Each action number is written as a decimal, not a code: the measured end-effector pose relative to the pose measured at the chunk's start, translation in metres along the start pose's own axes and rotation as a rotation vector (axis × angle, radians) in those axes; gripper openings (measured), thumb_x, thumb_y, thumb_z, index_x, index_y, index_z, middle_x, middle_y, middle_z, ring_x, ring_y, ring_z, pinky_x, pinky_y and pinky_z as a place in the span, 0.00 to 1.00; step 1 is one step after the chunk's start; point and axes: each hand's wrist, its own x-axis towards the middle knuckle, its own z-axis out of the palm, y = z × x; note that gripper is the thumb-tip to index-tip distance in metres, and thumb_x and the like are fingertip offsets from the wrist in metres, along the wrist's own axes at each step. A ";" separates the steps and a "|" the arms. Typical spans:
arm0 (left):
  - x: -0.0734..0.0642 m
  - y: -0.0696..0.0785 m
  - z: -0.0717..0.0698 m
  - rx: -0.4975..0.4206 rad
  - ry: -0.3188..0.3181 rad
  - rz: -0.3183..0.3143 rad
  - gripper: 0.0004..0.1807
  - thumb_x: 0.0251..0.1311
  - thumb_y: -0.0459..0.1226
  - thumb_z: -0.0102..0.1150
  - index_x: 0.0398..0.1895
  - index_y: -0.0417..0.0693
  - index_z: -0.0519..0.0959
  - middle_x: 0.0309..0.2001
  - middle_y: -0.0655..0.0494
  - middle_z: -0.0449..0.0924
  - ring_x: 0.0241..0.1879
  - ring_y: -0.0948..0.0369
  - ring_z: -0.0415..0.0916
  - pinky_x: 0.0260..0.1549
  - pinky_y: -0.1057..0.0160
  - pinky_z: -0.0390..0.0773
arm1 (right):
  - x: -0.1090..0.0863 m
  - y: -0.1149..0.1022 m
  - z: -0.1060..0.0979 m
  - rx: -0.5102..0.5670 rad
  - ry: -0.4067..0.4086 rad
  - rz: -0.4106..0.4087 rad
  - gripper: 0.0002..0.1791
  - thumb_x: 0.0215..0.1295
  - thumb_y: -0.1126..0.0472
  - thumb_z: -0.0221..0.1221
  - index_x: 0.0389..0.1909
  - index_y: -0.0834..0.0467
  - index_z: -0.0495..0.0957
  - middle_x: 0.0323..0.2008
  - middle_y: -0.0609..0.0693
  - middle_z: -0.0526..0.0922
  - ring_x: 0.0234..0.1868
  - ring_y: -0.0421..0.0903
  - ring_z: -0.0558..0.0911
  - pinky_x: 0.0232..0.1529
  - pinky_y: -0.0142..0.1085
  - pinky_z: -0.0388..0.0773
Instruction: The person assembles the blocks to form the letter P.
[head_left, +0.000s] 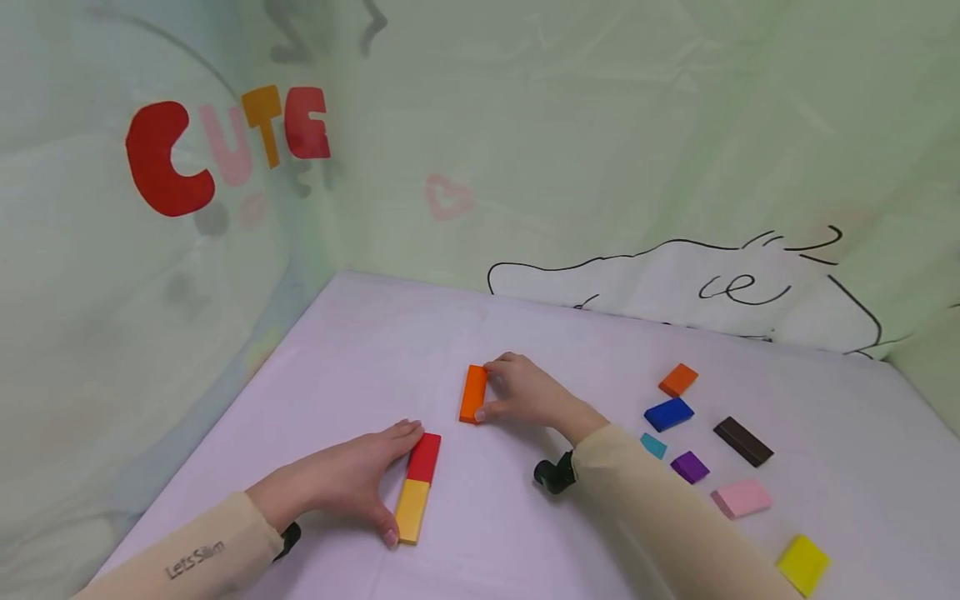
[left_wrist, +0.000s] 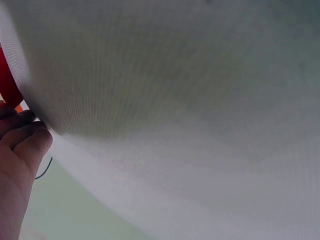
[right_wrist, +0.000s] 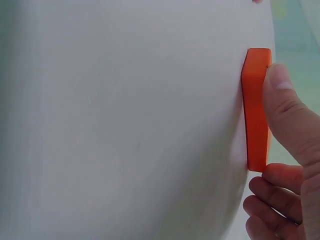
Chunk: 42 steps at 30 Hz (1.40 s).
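In the head view my left hand (head_left: pixel 347 473) rests beside a red block (head_left: pixel 425 457) and a yellow-orange block (head_left: pixel 412 510), which lie end to end. Its fingers touch the red block's far end while the thumb is at the near end of the yellow-orange one, so the hand spans both. Farther back, my right hand (head_left: pixel 522 392) holds an orange block (head_left: pixel 472 394) lengthwise between thumb and fingers. The right wrist view shows the thumb against this orange block (right_wrist: pixel 257 110), with fingers at its other end. Only part of the red block (left_wrist: pixel 7 82) shows in the left wrist view.
Loose blocks lie at the right of the white table (head_left: pixel 375 333): orange (head_left: pixel 678 380), blue (head_left: pixel 668 414), light blue (head_left: pixel 653 446), purple (head_left: pixel 690 467), dark brown (head_left: pixel 743 442), pink (head_left: pixel 742 498) and yellow (head_left: pixel 803 565). Pale curtains (head_left: pixel 600 125) stand behind and at the left.
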 end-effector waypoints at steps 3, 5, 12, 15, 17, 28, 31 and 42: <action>0.002 0.001 0.000 -0.003 -0.007 0.001 0.65 0.37 0.50 0.86 0.80 0.47 0.59 0.81 0.53 0.56 0.81 0.52 0.52 0.75 0.46 0.63 | 0.004 -0.010 0.005 0.003 0.001 -0.006 0.41 0.56 0.49 0.75 0.65 0.66 0.75 0.63 0.62 0.78 0.66 0.58 0.75 0.72 0.50 0.72; 0.003 0.001 0.000 -0.005 -0.012 0.005 0.65 0.37 0.50 0.86 0.80 0.46 0.59 0.81 0.53 0.56 0.81 0.52 0.52 0.76 0.46 0.63 | 0.005 -0.015 0.007 0.007 0.000 -0.006 0.40 0.56 0.48 0.75 0.66 0.65 0.76 0.63 0.61 0.78 0.66 0.58 0.75 0.71 0.50 0.72; 0.004 0.001 0.000 0.000 -0.018 0.016 0.65 0.37 0.50 0.86 0.80 0.46 0.58 0.81 0.53 0.56 0.81 0.53 0.52 0.76 0.47 0.63 | 0.006 -0.021 0.011 0.005 0.007 -0.007 0.40 0.55 0.48 0.76 0.66 0.64 0.76 0.63 0.60 0.78 0.66 0.57 0.75 0.71 0.49 0.73; 0.004 0.002 0.000 0.004 -0.017 0.009 0.66 0.37 0.50 0.86 0.80 0.46 0.59 0.81 0.53 0.56 0.81 0.54 0.52 0.76 0.48 0.63 | 0.007 -0.022 0.011 0.008 0.002 0.003 0.41 0.56 0.48 0.75 0.66 0.63 0.75 0.64 0.60 0.77 0.66 0.57 0.75 0.71 0.49 0.73; 0.004 0.002 -0.001 0.004 -0.017 0.007 0.66 0.36 0.50 0.86 0.80 0.46 0.59 0.81 0.53 0.56 0.81 0.54 0.52 0.75 0.48 0.63 | 0.007 -0.023 0.011 0.013 0.001 0.006 0.40 0.56 0.48 0.75 0.66 0.63 0.75 0.64 0.60 0.77 0.66 0.57 0.75 0.71 0.50 0.73; 0.001 0.004 -0.002 -0.004 -0.023 0.003 0.67 0.36 0.50 0.86 0.80 0.45 0.58 0.81 0.52 0.55 0.81 0.53 0.52 0.76 0.48 0.62 | 0.008 -0.029 0.016 0.026 0.030 -0.055 0.38 0.57 0.50 0.75 0.63 0.66 0.76 0.60 0.60 0.80 0.64 0.57 0.77 0.71 0.49 0.73; 0.000 0.005 -0.002 -0.001 -0.025 -0.004 0.67 0.36 0.50 0.86 0.81 0.46 0.57 0.82 0.52 0.55 0.81 0.53 0.52 0.76 0.48 0.62 | 0.009 -0.032 0.018 0.033 0.033 -0.061 0.37 0.56 0.50 0.75 0.63 0.66 0.77 0.60 0.60 0.80 0.63 0.57 0.77 0.71 0.49 0.73; 0.000 0.002 -0.002 0.004 -0.023 0.012 0.68 0.36 0.48 0.87 0.81 0.43 0.56 0.82 0.51 0.51 0.81 0.53 0.51 0.77 0.48 0.61 | 0.010 -0.045 0.023 0.015 0.038 -0.053 0.38 0.55 0.48 0.76 0.62 0.64 0.77 0.59 0.60 0.80 0.62 0.57 0.78 0.69 0.48 0.75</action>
